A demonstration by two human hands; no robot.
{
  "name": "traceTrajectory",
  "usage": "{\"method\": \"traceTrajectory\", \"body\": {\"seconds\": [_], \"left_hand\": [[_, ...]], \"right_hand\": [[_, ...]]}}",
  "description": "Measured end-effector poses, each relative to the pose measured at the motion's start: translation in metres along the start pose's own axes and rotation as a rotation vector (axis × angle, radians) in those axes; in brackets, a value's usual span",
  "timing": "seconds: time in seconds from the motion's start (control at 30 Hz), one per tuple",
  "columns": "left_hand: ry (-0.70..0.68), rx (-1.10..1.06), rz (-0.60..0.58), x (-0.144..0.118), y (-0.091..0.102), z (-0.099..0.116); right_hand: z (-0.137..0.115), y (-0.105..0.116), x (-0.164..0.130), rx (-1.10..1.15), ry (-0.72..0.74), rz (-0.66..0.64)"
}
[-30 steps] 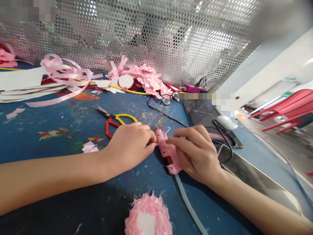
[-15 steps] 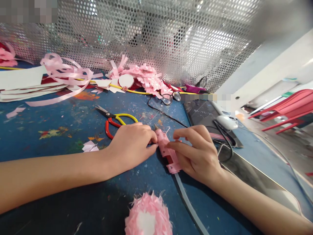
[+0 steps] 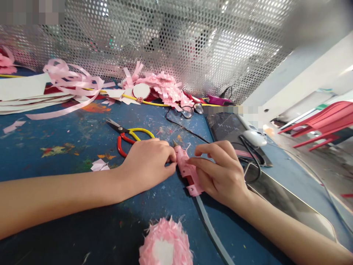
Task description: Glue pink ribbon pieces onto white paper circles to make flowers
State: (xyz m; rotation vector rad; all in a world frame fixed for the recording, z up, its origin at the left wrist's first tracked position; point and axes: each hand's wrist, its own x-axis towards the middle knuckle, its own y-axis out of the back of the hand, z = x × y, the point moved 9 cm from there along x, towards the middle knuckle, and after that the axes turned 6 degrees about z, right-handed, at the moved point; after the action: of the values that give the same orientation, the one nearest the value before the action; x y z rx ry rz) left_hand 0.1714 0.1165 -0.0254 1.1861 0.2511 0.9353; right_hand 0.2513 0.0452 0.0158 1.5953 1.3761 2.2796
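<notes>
A pink hot glue gun (image 3: pixel 183 162) lies on its side on the table, nozzle pointing away from me, with a long translucent glue stick (image 3: pixel 211 224) trailing out of its back. My right hand (image 3: pixel 223 171) is closed about the handle side, with a fingertip on the body. At the front left of the barrel, my left hand (image 3: pixel 153 158) is closed with fingers curled in; whatever they pinch is hidden. Scissors with red and yellow handles (image 3: pixel 122 137) lie just beyond my left hand. Nearest me sits a fluffy pink ribbon-covered piece (image 3: pixel 165 243) with a white centre.
Pink ribbon (image 3: pixel 68 86), white card sheets (image 3: pixel 24 90) and a pink shredded heap (image 3: pixel 165 86) line the back by a perforated metal panel (image 3: pixel 154 36). Eyeglasses (image 3: pixel 187 111), a dark device (image 3: pixel 224 127), a white mouse (image 3: pixel 254 138) and a phone (image 3: pixel 292 206) lie towards the right.
The whole view has shifted very slightly left. Both hands and the glue gun keep the same places relative to each other.
</notes>
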Motion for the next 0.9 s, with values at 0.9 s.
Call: {"method": "traceTrajectory", "body": {"seconds": [0.9], "left_hand": [[-0.350,0.038,0.200,-0.081,0.044,0.018]], "right_hand": [[-0.001,0.001,-0.006,0.014,0.026,0.009]]}}
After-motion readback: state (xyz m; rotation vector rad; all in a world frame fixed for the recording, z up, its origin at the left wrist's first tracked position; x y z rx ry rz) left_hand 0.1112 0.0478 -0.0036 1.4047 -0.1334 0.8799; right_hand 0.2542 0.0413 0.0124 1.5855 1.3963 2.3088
